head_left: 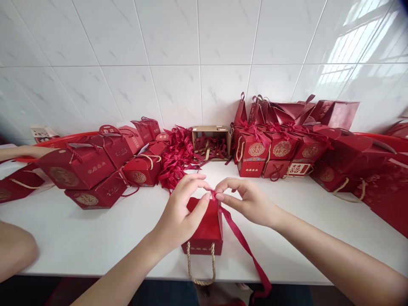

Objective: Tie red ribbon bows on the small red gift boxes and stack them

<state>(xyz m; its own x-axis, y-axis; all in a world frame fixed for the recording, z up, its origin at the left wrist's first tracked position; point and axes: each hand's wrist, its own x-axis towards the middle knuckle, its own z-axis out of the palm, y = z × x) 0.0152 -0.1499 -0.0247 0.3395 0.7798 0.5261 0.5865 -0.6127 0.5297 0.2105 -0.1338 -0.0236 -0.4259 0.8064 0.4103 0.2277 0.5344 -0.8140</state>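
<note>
A red gift box (208,223) stands on the white table right in front of me, its gold rope handle (204,281) hanging over the table's near edge. At the top of the box, my left hand (188,204) and my right hand (247,199) meet fingertip to fingertip. Both pinch a dark red ribbon (240,238) there. One long end of the ribbon trails down to the right, past the table edge. My fingers partly cover the top of the box, so I cannot tell whether a knot is formed.
Behind the box lie a heap of red ribbons (180,155) and an open cardboard box (211,128) of ribbon pieces. Red gift boxes are stacked at left (76,168) and right (251,151). Another person's arm (15,250) rests at the left edge. A tiled wall (172,38) closes the back.
</note>
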